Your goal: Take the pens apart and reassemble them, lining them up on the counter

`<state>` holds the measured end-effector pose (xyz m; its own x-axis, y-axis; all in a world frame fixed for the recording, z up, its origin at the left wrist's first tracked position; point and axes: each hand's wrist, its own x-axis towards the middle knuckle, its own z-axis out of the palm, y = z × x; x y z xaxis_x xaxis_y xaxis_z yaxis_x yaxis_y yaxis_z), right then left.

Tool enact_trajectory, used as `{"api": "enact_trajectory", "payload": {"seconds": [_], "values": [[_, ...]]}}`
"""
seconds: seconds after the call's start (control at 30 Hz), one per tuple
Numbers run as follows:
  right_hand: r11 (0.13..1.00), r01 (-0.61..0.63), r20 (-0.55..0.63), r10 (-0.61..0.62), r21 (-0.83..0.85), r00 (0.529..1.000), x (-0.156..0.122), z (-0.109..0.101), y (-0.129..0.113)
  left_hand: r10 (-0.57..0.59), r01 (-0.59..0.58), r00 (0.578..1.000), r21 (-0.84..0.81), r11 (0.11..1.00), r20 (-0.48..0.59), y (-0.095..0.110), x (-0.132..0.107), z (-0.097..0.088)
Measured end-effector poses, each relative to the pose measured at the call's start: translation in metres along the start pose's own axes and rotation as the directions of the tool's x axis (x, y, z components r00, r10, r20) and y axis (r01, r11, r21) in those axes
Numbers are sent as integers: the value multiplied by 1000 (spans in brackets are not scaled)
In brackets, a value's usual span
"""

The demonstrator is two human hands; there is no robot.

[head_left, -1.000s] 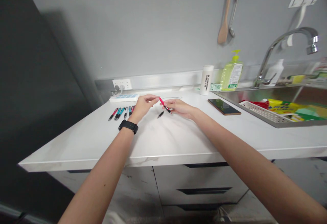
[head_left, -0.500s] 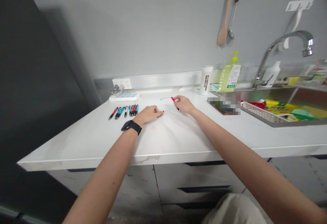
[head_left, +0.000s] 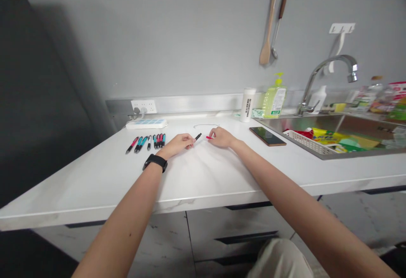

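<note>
My left hand (head_left: 178, 143), with a black watch on its wrist, pinches a small black pen part (head_left: 198, 136) just above the white countertop (head_left: 203, 172). Close to its right, my right hand (head_left: 221, 137) is closed on a pink pen barrel (head_left: 209, 137), whose end points at the black part. A small gap separates the two pieces. A row of several pink, teal and black pens (head_left: 146, 141) lies on the counter left of my left hand.
A white power strip (head_left: 146, 124) and a thin wire (head_left: 206, 125) lie near the back wall. A phone (head_left: 267, 136) lies right of my hands. Further right are a white tube (head_left: 248, 104), a soap bottle (head_left: 274, 98), and a sink (head_left: 342, 136) holding a basket.
My left hand picked the black part up off the counter. My right hand came back left with the pink barrel, so the pieces now nearly meet. The view also tilted up.
</note>
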<state>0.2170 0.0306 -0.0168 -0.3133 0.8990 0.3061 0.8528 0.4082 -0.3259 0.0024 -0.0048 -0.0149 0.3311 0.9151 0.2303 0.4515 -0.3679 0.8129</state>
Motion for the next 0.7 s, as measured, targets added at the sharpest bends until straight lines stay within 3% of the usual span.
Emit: {"api": "enact_trajectory", "payload": {"seconds": [0.13, 0.27, 0.4, 0.47, 0.57, 0.7], "values": [[999, 41, 60, -40, -11, 997, -3, 1, -3, -4, 12, 998, -141, 990, 60, 4, -4, 1], [999, 37, -20, -36, 33, 999, -4, 3, -5, -25, 39, 997, -213, 976, 71, 3, -6, 0], [973, -34, -64, 50, 228, 997, 2, 1, -8, -30, 44, 996, -176, 983, 78, 0, -5, -2], [891, -93, -79, 142, 443, 987, 4, -1, -9, -41, 58, 994, -175, 983, 99, -2, -4, -3], [656, -138, -40, 248, 742, 968, 4, -6, -10, -47, 72, 992, -211, 975, 121, -3, -5, -3], [355, -153, 73, 226, 922, 971, -3, -13, -12, -53, 81, 990, -221, 972, 133, -3, -5, -3]]}}
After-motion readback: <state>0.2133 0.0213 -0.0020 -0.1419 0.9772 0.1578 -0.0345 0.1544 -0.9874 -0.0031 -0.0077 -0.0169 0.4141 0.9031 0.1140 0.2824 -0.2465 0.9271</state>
